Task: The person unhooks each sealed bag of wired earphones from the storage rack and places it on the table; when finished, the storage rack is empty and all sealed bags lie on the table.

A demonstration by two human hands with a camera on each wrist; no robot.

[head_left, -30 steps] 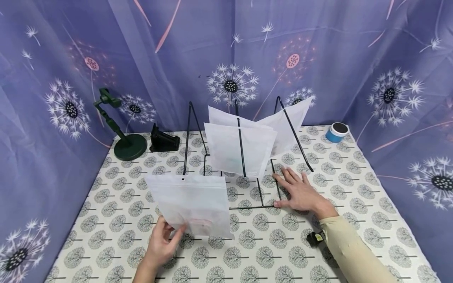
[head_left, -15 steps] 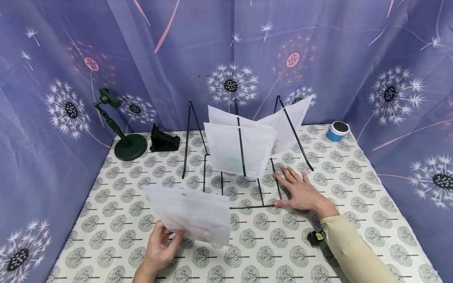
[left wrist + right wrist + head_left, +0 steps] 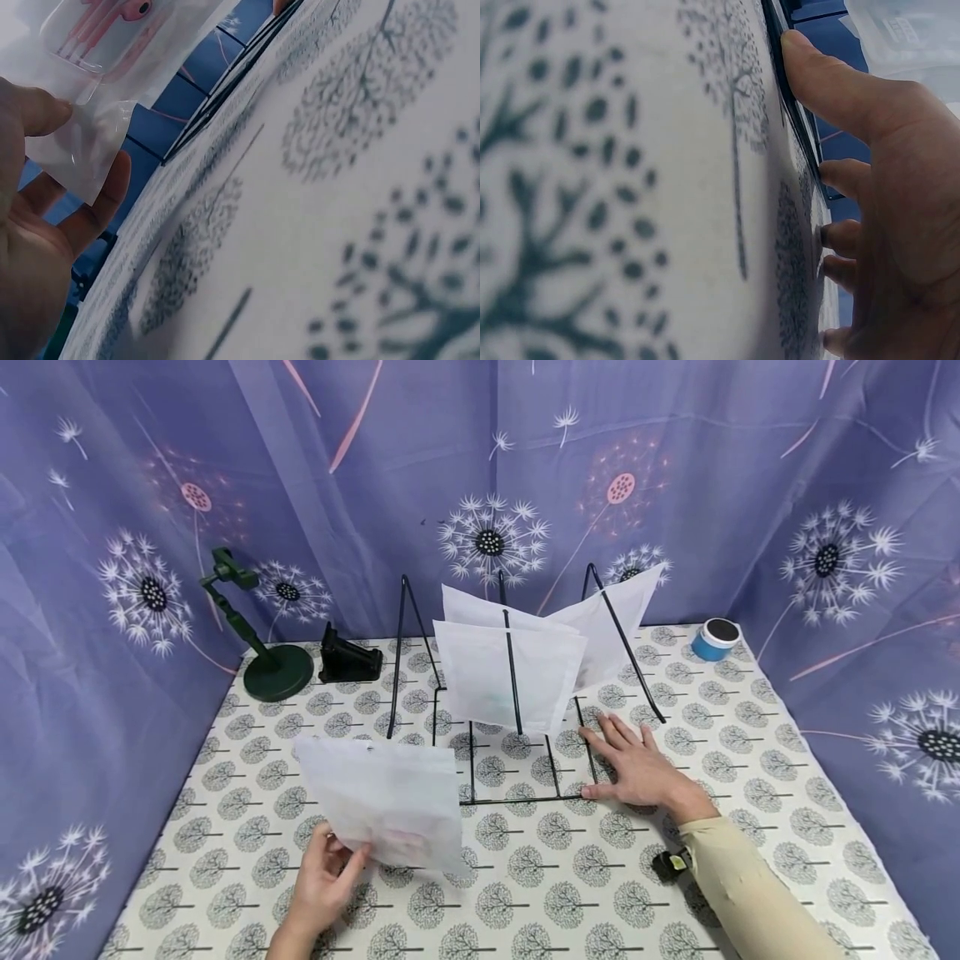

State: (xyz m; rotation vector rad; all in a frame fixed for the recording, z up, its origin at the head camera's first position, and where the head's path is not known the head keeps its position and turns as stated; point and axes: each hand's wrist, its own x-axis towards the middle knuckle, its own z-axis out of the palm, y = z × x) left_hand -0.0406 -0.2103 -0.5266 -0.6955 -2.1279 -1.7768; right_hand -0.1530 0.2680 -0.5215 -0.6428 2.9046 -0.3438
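Note:
My left hand pinches the lower left corner of a white zip pouch between thumb and fingers. The pouch leans upright over the front left of a black wire rack. In the left wrist view, pink earphones in a clear case show through its clear side. My right hand lies with fingers spread at the rack's front right corner, and its thumb touches the base wire. Similar white pouches stand in the rack: one in front, one close behind it, and another slanting at the right.
At the back left stand a dark green stand with a jointed arm and a black holder. A blue-and-white round tub sits at the back right. Purple dandelion curtains enclose the tree-print table cover.
The held pouch first tips flatter toward the table, then rises upright again. My left hand shifts slightly to the left with it. The right hand and rack stay put.

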